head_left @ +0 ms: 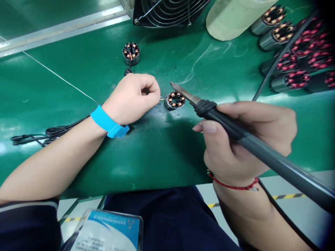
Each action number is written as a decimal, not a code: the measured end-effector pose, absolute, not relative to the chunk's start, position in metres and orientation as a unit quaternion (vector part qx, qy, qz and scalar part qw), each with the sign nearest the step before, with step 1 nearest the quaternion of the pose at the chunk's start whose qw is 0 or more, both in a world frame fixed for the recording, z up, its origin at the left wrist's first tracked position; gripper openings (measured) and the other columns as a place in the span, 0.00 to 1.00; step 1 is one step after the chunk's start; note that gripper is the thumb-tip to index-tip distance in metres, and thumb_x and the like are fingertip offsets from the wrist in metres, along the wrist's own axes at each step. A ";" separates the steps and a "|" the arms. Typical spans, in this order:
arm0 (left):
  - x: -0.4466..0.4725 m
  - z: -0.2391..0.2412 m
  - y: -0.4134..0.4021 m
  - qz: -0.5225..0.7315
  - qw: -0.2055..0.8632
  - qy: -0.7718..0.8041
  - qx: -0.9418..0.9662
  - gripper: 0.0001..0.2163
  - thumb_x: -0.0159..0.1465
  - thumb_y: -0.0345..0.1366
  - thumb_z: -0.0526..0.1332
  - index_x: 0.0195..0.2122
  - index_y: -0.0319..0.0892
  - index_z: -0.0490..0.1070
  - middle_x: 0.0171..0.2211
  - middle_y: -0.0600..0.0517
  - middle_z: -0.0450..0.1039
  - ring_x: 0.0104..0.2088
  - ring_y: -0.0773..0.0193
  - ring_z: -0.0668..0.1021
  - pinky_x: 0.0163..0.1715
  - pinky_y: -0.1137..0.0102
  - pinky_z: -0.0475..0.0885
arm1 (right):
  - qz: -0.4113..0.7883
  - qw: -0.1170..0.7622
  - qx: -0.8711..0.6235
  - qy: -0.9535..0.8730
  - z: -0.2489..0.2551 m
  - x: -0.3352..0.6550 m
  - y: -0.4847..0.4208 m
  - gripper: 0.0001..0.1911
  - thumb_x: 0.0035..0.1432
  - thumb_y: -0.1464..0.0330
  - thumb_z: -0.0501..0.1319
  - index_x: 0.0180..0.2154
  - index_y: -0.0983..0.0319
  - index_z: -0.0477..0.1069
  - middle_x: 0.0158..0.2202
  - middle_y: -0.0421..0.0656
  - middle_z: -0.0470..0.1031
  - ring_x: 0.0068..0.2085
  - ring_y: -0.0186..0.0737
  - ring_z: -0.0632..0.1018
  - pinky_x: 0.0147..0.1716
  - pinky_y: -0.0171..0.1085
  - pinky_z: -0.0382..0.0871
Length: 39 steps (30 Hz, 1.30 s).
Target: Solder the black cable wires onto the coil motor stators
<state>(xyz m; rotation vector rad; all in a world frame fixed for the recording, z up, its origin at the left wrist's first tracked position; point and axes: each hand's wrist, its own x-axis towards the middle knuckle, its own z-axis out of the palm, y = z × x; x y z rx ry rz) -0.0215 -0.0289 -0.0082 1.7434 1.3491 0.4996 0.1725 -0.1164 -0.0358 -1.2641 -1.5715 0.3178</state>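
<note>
My right hand grips a soldering iron by its dark handle, the metal tip pointing up and left. That tip hangs just above a small motor stator with copper windings; I cannot tell whether they touch. Thin wires run from the stator's left side to the pinched fingertips of my left hand, which is closed on them. A blue strap circles the left wrist. Beyond that hand stands a second stator, with a black cable and coloured wires at its centre.
Black cable lies bundled on the left of the green bench mat. A fan and a pale cylindrical container stand at the back. Several stators with red windings crowd the right, behind a dark cord.
</note>
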 end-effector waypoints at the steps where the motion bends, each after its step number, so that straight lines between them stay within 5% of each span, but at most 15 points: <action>1: -0.021 -0.008 -0.029 0.200 0.427 0.540 0.698 0.05 0.53 0.28 0.59 0.21 0.40 0.66 0.20 0.54 0.66 0.25 0.69 0.67 0.25 0.71 0.63 | 0.148 0.514 -0.520 -0.666 -0.032 0.173 -0.115 0.20 0.54 0.68 0.67 0.50 0.53 0.74 0.38 0.42 0.79 0.33 0.42 0.82 0.32 0.44 0.78; 5: -0.022 -0.010 -0.028 0.207 0.428 0.532 0.700 0.05 0.53 0.27 0.58 0.21 0.40 0.67 0.20 0.54 0.67 0.24 0.70 0.68 0.25 0.71 0.63 | 0.227 0.470 -0.492 -0.697 -0.014 0.174 -0.104 0.25 0.60 0.70 0.64 0.57 0.49 0.69 0.53 0.38 0.77 0.41 0.38 0.84 0.37 0.37 0.81; 9: -0.024 -0.012 -0.027 0.219 0.427 0.518 0.708 0.05 0.54 0.28 0.58 0.22 0.40 0.68 0.21 0.55 0.68 0.24 0.70 0.69 0.25 0.72 0.64 | 0.237 0.366 -0.500 -0.748 -0.006 0.170 -0.081 0.14 0.63 0.70 0.59 0.51 0.58 0.70 0.45 0.39 0.80 0.40 0.35 0.83 0.40 0.36 0.80; 12: -0.024 -0.012 -0.027 0.224 0.429 0.511 0.710 0.05 0.53 0.28 0.57 0.22 0.40 0.69 0.21 0.55 0.69 0.24 0.70 0.69 0.25 0.73 0.65 | 0.276 0.339 -0.465 -0.770 -0.017 0.165 -0.065 0.24 0.53 0.72 0.64 0.52 0.55 0.67 0.40 0.38 0.79 0.43 0.41 0.81 0.43 0.42 0.78; 33: -0.019 -0.007 -0.030 0.268 0.527 0.537 0.602 0.04 0.55 0.27 0.58 0.25 0.42 0.65 0.19 0.56 0.66 0.19 0.72 0.67 0.18 0.74 0.63 | 0.236 0.422 -0.451 -0.751 -0.040 0.151 -0.061 0.21 0.56 0.74 0.58 0.51 0.54 0.63 0.37 0.40 0.77 0.44 0.45 0.77 0.47 0.50 0.71; 39: -0.021 -0.006 -0.037 0.287 0.391 0.480 0.731 0.04 0.58 0.33 0.62 0.27 0.42 0.68 0.31 0.51 0.74 0.32 0.66 0.74 0.34 0.69 0.71 | 0.257 0.473 -0.426 -0.727 -0.043 0.150 -0.058 0.22 0.54 0.74 0.59 0.51 0.56 0.61 0.32 0.36 0.74 0.39 0.40 0.78 0.46 0.47 0.73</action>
